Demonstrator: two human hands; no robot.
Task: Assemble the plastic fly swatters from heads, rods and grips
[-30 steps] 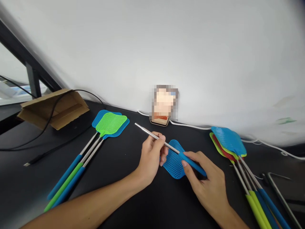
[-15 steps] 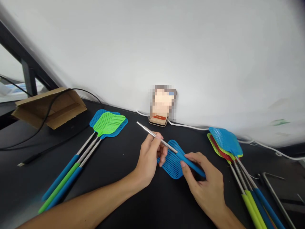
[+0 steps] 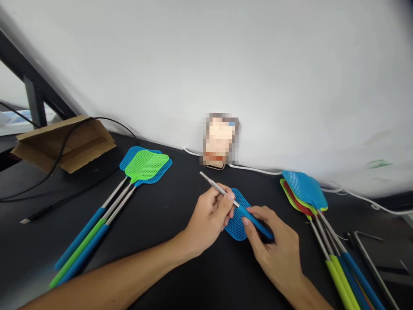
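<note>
A telescopic fly swatter handle (image 3: pixel 258 223) with a blue grip slants between my hands, its bare metal end pointing up and left. My left hand (image 3: pixel 211 215) pinches the metal tube just above the grip, thumb on top. Around the blue grip, the fingers of my right hand (image 3: pixel 275 241) are closed. Beneath them a blue perforated swatter head (image 3: pixel 238 230) lies on the black table, partly hidden by my left hand and the handle. The head looks separate from the handle.
Left lie several swatters, a green one (image 3: pixel 146 165) uppermost, near an open cardboard box (image 3: pixel 74 146) and black cable (image 3: pixel 64 202). A blurred phone-like object (image 3: pixel 215 165) leans on the wall. Right are more swatters (image 3: pixel 305 189), a white cable (image 3: pixel 258 169) and a dark metal-edged object (image 3: pixel 383 254).
My left hand has slid down the metal tube toward the blue grip. Less tube shows now, and its tip sits closer to the grip. My right hand has barely moved.
</note>
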